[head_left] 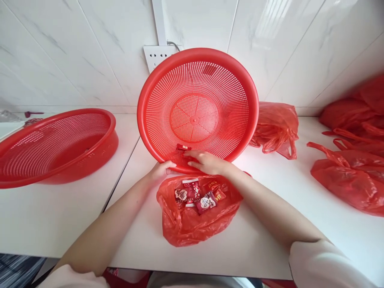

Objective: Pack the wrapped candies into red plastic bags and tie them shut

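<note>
A big red perforated plastic basket [198, 55] is tilted on its side against the wall, its mouth facing me. My left hand [161, 170] is closed on its lower left rim. My right hand [207, 163] reaches into the bottom of the basket, fingers stretched and thumb apart, beside a small wrapped candy [183, 147]. Part of the basket's lower inside is hidden under that hand. Just below the rim lies an open red plastic bag [192, 228] with several wrapped candies [207, 203] in it.
Another red basket [109, 140] stands at the left. Red plastic bags [277, 120] lie behind on the right, with more filled red bags [354, 172] at the far right. A power socket [153, 56] is on the tiled wall. The white table [129, 240] has a seam on the left.
</note>
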`<action>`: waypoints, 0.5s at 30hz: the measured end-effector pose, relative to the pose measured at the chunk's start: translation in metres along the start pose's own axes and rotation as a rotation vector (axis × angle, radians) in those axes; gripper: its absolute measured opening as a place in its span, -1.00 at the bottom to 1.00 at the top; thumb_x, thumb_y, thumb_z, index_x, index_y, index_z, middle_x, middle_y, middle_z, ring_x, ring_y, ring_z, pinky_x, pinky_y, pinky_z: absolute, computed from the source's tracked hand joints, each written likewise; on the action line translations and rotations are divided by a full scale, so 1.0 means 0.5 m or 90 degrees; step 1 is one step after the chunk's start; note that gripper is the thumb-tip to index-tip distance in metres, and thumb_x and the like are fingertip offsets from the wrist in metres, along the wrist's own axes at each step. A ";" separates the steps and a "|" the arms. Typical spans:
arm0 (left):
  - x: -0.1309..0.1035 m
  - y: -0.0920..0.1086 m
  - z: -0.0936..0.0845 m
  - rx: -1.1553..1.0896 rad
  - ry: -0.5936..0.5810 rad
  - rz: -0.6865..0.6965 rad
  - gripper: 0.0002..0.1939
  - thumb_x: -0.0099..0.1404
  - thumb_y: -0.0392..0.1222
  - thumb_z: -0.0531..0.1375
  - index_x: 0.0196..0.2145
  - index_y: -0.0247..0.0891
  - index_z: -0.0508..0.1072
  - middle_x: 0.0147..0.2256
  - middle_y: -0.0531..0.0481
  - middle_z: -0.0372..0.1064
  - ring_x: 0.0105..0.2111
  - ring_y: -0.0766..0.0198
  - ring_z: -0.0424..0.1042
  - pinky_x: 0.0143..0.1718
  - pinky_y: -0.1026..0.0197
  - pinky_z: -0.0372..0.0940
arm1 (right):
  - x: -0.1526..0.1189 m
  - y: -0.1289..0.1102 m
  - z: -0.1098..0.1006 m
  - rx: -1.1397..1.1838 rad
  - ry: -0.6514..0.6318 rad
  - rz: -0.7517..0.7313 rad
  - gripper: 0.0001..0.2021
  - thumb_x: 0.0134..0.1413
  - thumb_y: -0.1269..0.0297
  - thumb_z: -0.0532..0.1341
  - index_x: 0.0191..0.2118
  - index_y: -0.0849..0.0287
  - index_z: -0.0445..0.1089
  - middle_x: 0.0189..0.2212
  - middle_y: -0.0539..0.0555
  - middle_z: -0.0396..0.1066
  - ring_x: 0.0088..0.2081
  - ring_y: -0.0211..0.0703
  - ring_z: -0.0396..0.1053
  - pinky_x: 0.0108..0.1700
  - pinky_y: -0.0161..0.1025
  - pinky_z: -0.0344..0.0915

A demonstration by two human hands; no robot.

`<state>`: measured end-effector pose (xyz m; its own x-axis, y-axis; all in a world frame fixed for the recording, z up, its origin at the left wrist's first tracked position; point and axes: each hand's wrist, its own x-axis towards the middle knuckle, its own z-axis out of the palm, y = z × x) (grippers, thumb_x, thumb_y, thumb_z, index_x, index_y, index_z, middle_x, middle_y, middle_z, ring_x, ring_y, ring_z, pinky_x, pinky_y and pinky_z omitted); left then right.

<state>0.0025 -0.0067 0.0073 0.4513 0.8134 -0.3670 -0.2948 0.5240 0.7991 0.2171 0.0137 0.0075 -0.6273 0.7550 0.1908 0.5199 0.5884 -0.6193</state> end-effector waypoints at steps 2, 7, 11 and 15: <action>-0.003 0.003 0.003 0.015 -0.009 -0.008 -0.57 0.06 -0.37 0.16 -0.06 -0.35 0.50 -0.20 -0.19 0.55 -0.08 -0.12 0.48 -0.03 -0.05 0.32 | 0.002 0.010 0.007 -0.022 0.023 0.004 -0.69 0.20 0.35 0.13 0.04 0.22 0.40 0.02 0.24 0.42 0.02 -0.04 0.39 0.08 -0.11 0.27; -0.004 0.006 0.006 0.027 0.001 -0.019 -0.55 0.08 -0.35 0.14 -0.03 -0.32 0.48 -0.21 -0.17 0.56 -0.10 -0.10 0.49 -0.02 -0.05 0.31 | 0.011 0.022 -0.008 0.149 0.082 0.144 -0.82 0.13 0.40 0.19 -0.20 0.16 0.53 -0.27 0.09 0.53 -0.23 -0.12 0.50 -0.06 -0.14 0.40; -0.007 0.005 0.006 0.031 0.001 -0.044 -0.55 0.11 -0.32 0.13 -0.01 -0.36 0.47 -0.23 -0.19 0.56 -0.15 -0.10 0.51 -0.06 -0.05 0.33 | 0.016 0.028 -0.020 0.459 0.064 0.253 -0.87 0.06 0.35 0.28 -0.25 0.24 0.53 -0.39 0.06 0.50 -0.43 -0.26 0.47 -0.34 -0.29 0.50; -0.009 0.003 0.006 0.020 -0.015 -0.054 -0.53 0.12 -0.30 0.13 0.01 -0.38 0.45 -0.23 -0.20 0.56 -0.16 -0.09 0.52 -0.08 -0.04 0.36 | 0.015 0.018 -0.029 0.536 0.066 0.257 -0.87 -0.03 0.36 0.36 -0.31 0.26 0.53 -0.40 0.06 0.51 -0.42 -0.32 0.47 -0.43 -0.43 0.49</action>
<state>0.0029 -0.0102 0.0115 0.4931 0.7601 -0.4233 -0.2281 0.5825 0.7802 0.2254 0.0287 0.0144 -0.4149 0.9025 -0.1159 0.0705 -0.0952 -0.9930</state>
